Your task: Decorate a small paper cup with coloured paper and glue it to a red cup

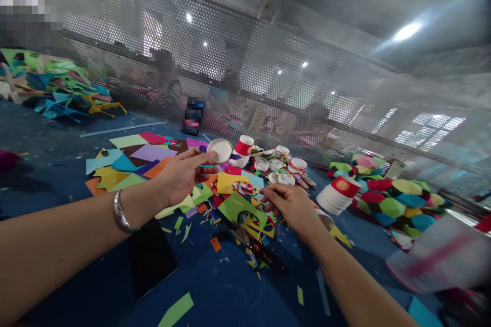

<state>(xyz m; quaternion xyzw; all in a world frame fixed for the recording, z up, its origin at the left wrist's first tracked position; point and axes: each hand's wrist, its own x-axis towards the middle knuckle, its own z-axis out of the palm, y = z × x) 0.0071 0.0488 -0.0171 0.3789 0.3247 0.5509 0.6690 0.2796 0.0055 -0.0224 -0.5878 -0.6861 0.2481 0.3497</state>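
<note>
My left hand (187, 176), with a silver bracelet at the wrist, pinches a round white paper cup bottom (220, 152) by its edge. The disc is held up over the colored paper, its flat white face toward me. My right hand (289, 207) hovers to the right over paper scraps, thumb and fingers drawn together. Whatever is between those fingertips, if anything, is too small to tell. Below it a pair of scissors (249, 250) lies among green and yellow offcuts (245, 209). Behind the disc stands a red and white paper cup stack (244, 145).
Cut cup pieces (282, 176) are heaped behind my right hand. Further right are stacked cups (339, 194), colorful paper balls (391, 204) and a translucent container (437, 255). A phone (194, 115) leans at a perforated metal screen (245, 71); paper scraps (57, 82) pile up at far left.
</note>
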